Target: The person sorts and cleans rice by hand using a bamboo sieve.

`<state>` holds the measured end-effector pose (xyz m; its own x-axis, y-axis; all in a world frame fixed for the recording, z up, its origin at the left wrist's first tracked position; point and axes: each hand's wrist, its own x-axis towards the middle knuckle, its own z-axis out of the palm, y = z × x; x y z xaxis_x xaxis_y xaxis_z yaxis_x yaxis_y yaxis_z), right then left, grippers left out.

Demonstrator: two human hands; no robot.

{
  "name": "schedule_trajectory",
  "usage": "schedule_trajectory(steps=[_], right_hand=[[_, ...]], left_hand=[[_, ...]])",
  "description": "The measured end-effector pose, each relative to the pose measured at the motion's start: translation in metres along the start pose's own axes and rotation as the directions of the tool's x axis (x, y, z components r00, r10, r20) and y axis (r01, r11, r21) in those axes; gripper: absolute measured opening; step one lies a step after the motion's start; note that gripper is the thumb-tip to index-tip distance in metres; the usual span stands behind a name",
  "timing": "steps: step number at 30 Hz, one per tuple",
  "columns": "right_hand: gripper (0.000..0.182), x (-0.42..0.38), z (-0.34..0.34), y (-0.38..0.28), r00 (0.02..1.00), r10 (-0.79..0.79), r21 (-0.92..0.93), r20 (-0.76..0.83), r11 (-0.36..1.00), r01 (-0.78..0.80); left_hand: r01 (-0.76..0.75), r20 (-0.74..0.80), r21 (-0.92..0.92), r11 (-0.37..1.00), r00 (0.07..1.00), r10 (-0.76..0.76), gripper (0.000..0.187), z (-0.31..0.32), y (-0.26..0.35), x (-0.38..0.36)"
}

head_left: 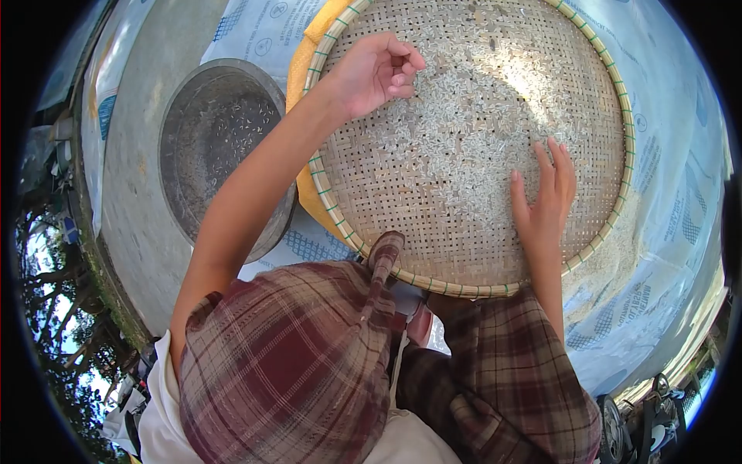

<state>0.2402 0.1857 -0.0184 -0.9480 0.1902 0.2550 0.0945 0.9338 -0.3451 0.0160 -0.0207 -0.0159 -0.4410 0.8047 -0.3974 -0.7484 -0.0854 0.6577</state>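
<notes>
A round woven tray (363, 185) with a green-stitched rim fills the upper middle. Pale grains (471, 139) lie scattered over its weave, thickest around the centre and right. Above the tray's left part is my left hand (379, 75), palm turned up and fingers curled in; whether something small sits between them is hidden. My right hand (545, 189) rests at the tray's right side, fingers spread at the edge of the grains, holding nothing.
Left of the tray stands a dark round basin (174, 155) with a few grains inside. Yellow material (309, 197) shows under the tray's left rim. Printed pale-blue sheets (672, 155) cover the ground. Parts of a vehicle (610, 425) show at lower right.
</notes>
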Motion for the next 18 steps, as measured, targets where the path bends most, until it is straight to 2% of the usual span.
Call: schedule_trajectory(steps=[1, 3, 4, 5, 6, 7, 9, 13, 15, 18], right_hand=[[0.043, -0.001, 0.000, 0.000, 1.000, -0.001, 0.002, 0.002, 1.000, 0.001], [0.044, -0.002, -0.001, -0.001, 1.000, -0.014, -0.003, 0.006, 1.000, 0.014], [0.044, -0.003, -0.001, -0.001, 1.000, -0.013, -0.003, 0.007, 1.000, 0.013], [0.044, -0.003, 0.000, 0.000, 1.000, -0.013, -0.005, 0.012, 1.000, 0.013], [0.045, -0.003, 0.001, 0.000, 1.000, -0.013, -0.006, 0.018, 1.000, 0.013], [0.045, -0.003, 0.001, 0.000, 1.000, -0.011, -0.005, 0.018, 1.000, 0.011], [0.046, -0.002, 0.002, -0.001, 0.999, -0.021, -0.010, 0.044, 1.000, 0.021], [0.047, -0.003, 0.004, 0.000, 0.997, -0.014, -0.001, 0.072, 1.000, 0.014], [0.047, -0.003, 0.005, 0.000, 0.997, -0.014, -0.007, 0.075, 1.000, 0.014], [0.047, -0.003, 0.005, 0.001, 0.997, -0.018, -0.009, 0.077, 1.000, 0.019]], left_hand=[[0.000, -0.003, -0.001, 1.000, 1.000, 0.000, 0.028, 0.002, 0.001, -0.001], [0.026, -0.169, 0.176, 0.984, 0.986, 0.004, 0.025, 0.010, 0.002, -0.002], [0.027, -0.169, 0.175, 0.984, 0.986, 0.003, 0.025, 0.015, 0.001, -0.003], [-0.002, -0.199, 0.656, 0.755, 0.964, 0.176, 0.022, 0.021, -0.002, -0.005], [0.025, -0.134, 0.950, 0.310, 0.932, 0.336, 0.020, 0.025, -0.005, -0.006], [0.026, -0.134, 0.951, 0.309, 0.933, 0.334, 0.020, 0.026, -0.008, -0.006], [-0.115, 0.098, 0.993, 0.009, 0.888, 0.449, 0.017, 0.025, -0.016, -0.007], [-0.186, 0.185, 0.982, -0.044, 0.864, 0.468, 0.018, 0.019, -0.022, -0.001], [-0.259, 0.351, 0.934, -0.246, 0.794, 0.497, 0.017, 0.019, -0.024, 0.002], [-0.239, 0.342, 0.935, -0.263, 0.808, 0.481, 0.015, 0.026, -0.027, 0.003]])
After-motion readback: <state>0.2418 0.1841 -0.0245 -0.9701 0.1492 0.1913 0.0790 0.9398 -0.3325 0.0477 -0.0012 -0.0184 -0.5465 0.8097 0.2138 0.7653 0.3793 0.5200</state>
